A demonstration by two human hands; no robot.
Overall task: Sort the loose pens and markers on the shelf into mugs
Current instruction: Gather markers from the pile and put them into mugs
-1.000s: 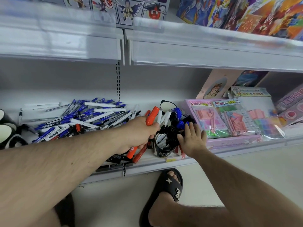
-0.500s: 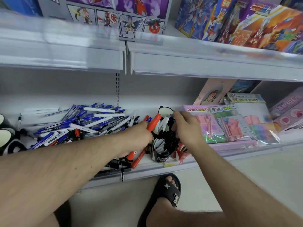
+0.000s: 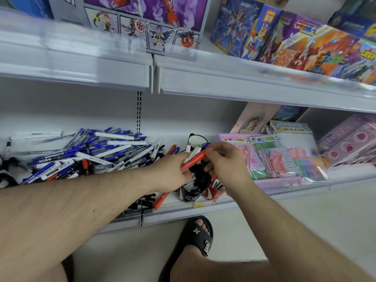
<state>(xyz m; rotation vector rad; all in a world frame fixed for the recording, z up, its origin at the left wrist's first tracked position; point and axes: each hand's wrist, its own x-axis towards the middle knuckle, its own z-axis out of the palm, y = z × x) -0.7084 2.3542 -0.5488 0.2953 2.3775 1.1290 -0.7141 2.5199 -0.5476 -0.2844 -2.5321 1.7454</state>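
Note:
My left hand (image 3: pixel 172 173) grips an orange-red marker (image 3: pixel 194 160) by its lower end, just above a black mug (image 3: pixel 190 195) packed with black-capped markers. My right hand (image 3: pixel 222 162) pinches the same marker's upper tip with thumb and fingers. A red mug (image 3: pixel 215 193) stands beside the black one, partly hidden under my right wrist. Another mug (image 3: pixel 196 139) sits behind them. A big heap of blue, white and black pens (image 3: pixel 91 152) lies on the shelf to the left.
Pink stationery packs (image 3: pixel 274 159) lie on the shelf to the right of the mugs. More mugs (image 3: pixel 6 176) show at the far left edge. Loose orange and black markers (image 3: pixel 154 200) lie near the shelf's front lip. An upper shelf (image 3: pixel 223 82) with toy boxes overhangs. My sandalled foot (image 3: pixel 195 237) is below.
My right hand rose from the black mug's side and closed on the tip of the orange marker. My left hand brought that marker over the mug.

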